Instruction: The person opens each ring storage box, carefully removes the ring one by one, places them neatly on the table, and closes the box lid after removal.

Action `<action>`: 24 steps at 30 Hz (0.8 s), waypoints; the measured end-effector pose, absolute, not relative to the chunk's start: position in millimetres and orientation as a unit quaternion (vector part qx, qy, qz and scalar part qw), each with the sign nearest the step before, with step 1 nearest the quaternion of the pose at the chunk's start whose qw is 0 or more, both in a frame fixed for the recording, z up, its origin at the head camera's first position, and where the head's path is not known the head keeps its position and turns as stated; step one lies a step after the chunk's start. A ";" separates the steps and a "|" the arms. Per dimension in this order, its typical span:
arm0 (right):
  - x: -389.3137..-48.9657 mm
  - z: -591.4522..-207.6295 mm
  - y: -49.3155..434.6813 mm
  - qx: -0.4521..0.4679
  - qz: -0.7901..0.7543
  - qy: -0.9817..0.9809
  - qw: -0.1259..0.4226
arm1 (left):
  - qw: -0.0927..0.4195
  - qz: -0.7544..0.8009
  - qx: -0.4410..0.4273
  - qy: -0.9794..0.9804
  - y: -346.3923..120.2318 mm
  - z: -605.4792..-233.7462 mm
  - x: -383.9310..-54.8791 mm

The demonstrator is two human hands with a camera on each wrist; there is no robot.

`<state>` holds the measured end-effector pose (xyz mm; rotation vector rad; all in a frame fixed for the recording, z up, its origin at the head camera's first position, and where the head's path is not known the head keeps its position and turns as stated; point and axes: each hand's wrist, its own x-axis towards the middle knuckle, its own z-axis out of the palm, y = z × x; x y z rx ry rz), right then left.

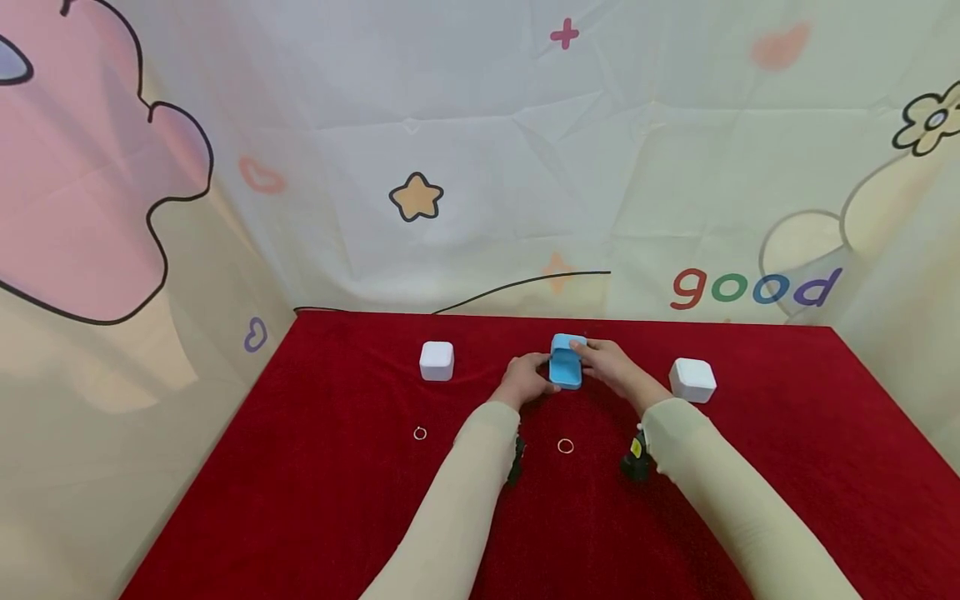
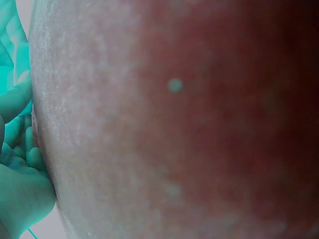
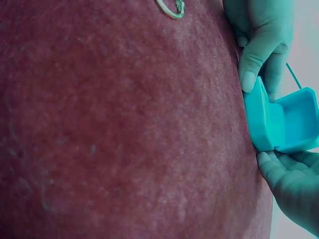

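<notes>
A small light-blue ring box (image 1: 566,373) stands open on the red cloth, its lid raised at the far side and its inside facing me. My left hand (image 1: 522,380) grips the box's left side, thumb at the near edge of the base. With the thumb against the lid, my right hand (image 1: 609,365) holds the right side. In the right wrist view the open box (image 3: 259,119) sits between both hands. Nearer me on the cloth lie a plain-looking ring (image 1: 566,447) and, further left, a smaller ring (image 1: 420,433). The left wrist view is mostly blurred cloth.
One white box (image 1: 437,361) stands left of the hands, and another white box (image 1: 693,380) is right, beside my right forearm. The red cloth (image 1: 300,500) covers the table. A printed white curtain (image 1: 495,208) hangs behind its far edge and along the sides.
</notes>
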<state>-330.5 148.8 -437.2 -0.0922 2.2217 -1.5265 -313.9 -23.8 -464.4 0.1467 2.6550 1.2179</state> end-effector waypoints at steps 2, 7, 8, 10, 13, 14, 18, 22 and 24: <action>-330.0 -437.3 148.3 -0.034 -0.552 0.804 0.220 | 0.106 0.413 0.051 0.903 -23.5 -464.7 -314.2; -329.3 -438.8 148.1 -0.037 -0.550 0.805 0.217 | 0.105 0.413 0.053 0.903 -23.9 -465.7 -315.0; -329.1 -439.3 148.3 -0.037 -0.550 0.806 0.216 | 0.105 0.412 0.053 0.903 -24.0 -465.9 -315.2; -329.1 -440.7 148.3 -0.036 -0.549 0.807 0.214 | 0.106 0.413 0.054 0.903 -24.4 -466.2 -315.1; -328.5 -442.2 148.0 -0.036 -0.548 0.808 0.212 | 0.106 0.410 0.055 0.904 -24.5 -466.9 -314.6; -328.1 -442.6 147.9 -0.037 -0.547 0.809 0.211 | 0.105 0.408 0.056 0.905 -24.6 -467.1 -314.7; -326.2 -443.4 147.0 -0.038 -0.542 0.813 0.208 | 0.103 0.402 0.056 0.908 -24.6 -467.8 -315.4; -323.4 -444.2 146.9 -0.035 -0.529 0.824 0.199 | 0.107 0.404 0.056 0.907 -24.3 -467.8 -316.0; -321.8 -444.8 147.5 -0.034 -0.517 0.834 0.191 | 0.109 0.406 0.055 0.906 -24.2 -467.5 -316.0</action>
